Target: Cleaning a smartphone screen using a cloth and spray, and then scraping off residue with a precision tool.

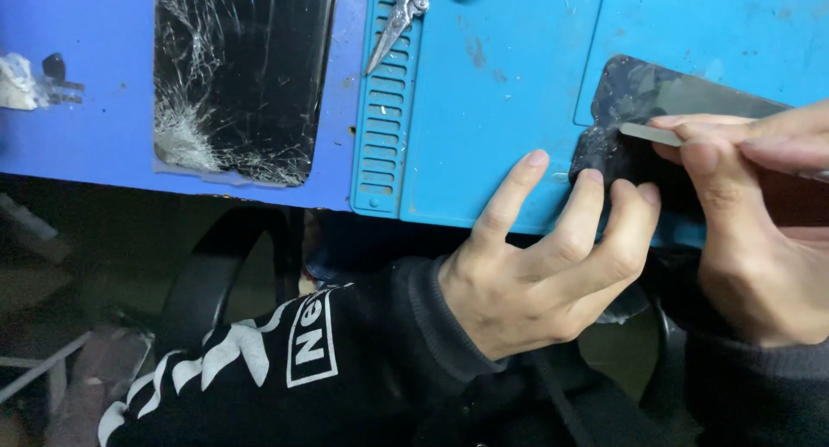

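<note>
A dark phone panel (643, 97) lies on the blue work mat (492, 84) near the table's front edge. My left hand (548, 257) rests its fingertips on the panel's near left corner, with the index finger on the mat beside it. My right hand (756, 214) grips a thin flat metal blade (652, 134), whose tip touches the panel's surface. Much of the panel is hidden under my right hand.
A black phone screen with shattered glass (237, 76) lies at the left on the darker blue table (86, 119). Metal scissors (406, 11) sit at the mat's top over its slotted strip (386, 119). Small debris (34, 80) lies at far left.
</note>
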